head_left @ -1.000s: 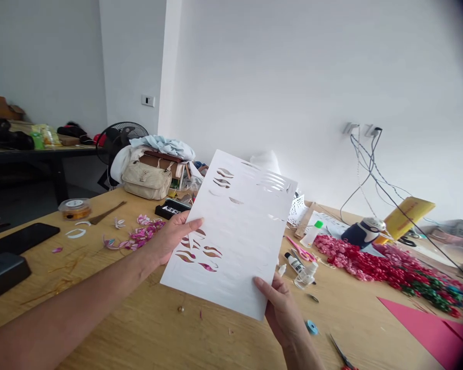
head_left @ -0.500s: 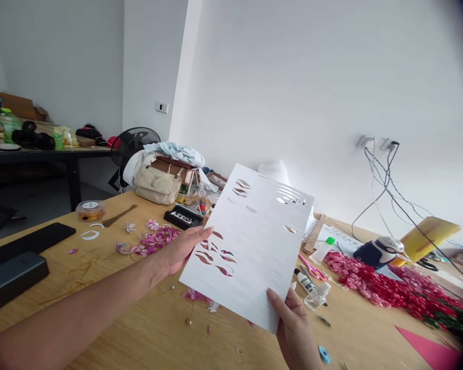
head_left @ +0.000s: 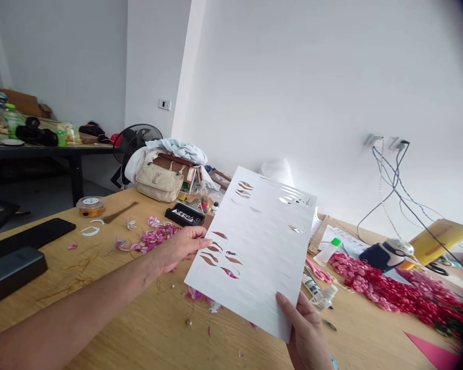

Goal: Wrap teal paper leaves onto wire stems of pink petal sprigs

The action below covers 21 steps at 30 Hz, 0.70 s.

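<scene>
A white paper sheet (head_left: 250,252) with leaf-shaped cut-outs is held tilted above the table, its lower left corner toward me. My right hand (head_left: 306,324) grips its lower right corner, thumb on top and fingers behind. At the left edge, my left hand (head_left: 183,246) is closed in a pinch, its thumb tip on the paper beside the cut-outs; the fingers behind are partly hidden. Through some holes pink shows from below. Left of the sheet lies a pile of pink petal-like pieces (head_left: 154,239). More pink and white pieces (head_left: 196,294) peek out under its lower edge.
Right of the sheet lie pink-handled scissors (head_left: 318,270), a green-capped bottle (head_left: 328,251) and red and pink flower strands (head_left: 393,282). At left are a black phone-like slab (head_left: 31,239), a grey box (head_left: 15,277) and a round clear container (head_left: 90,206). A beige bag (head_left: 160,182) stands behind.
The sheet and my right hand have shifted slightly right and down in view. My left hand's thumb has moved down a little along the sheet's edge.
</scene>
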{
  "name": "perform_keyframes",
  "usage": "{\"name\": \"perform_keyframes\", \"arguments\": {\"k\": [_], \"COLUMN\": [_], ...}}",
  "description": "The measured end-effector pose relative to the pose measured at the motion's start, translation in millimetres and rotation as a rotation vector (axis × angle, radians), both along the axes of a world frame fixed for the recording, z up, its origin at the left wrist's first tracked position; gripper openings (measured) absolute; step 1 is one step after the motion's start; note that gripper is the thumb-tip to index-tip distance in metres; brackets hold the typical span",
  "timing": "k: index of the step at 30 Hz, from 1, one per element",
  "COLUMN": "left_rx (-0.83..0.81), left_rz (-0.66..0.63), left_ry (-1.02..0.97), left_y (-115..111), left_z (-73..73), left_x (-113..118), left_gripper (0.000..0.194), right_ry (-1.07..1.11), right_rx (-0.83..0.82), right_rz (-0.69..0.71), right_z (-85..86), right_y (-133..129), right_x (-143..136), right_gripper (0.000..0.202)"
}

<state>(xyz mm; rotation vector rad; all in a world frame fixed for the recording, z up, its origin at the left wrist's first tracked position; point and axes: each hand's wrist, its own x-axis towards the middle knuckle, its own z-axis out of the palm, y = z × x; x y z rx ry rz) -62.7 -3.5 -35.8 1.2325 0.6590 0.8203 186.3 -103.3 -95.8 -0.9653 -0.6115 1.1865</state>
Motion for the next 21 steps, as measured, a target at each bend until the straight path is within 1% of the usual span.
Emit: {"name": "perform_keyframes", "arguments": {"k": [3, 7, 14, 16, 21], "left_rx": [0.068, 0.268, 0.604, 0.632, 0.552], "left_rz": [0.013, 0.03, 0.045, 0.041, -0.037], "left_ry": [0.071, 0.22, 0.462, 0.504, 0.51], "left_y": [2, 5, 1, 1, 6], "left_z": [1.2, 2.5, 12.0, 11.5, 8.3], "left_x": [-4, -8, -10, -10, -15], "left_gripper": [0.024, 0.03, 0.027, 0.027, 0.025], "right_ry": [-0.002, 0.009, 0.003, -0.018, -0.112], "right_rx": [-0.005, -0.007, -0.041, -0.055, -0.077], "right_rz": [0.0, 0.012, 0.005, -0.011, -0.066], "right_z": [-1.0, -1.6, 1.6, 2.5, 5.6], "right_y": [0, 0, -1, -1, 0], "right_x": [1, 2, 4, 6, 20], "right_gripper": [0.047, 0.053, 0.058, 0.057, 0.053]}}
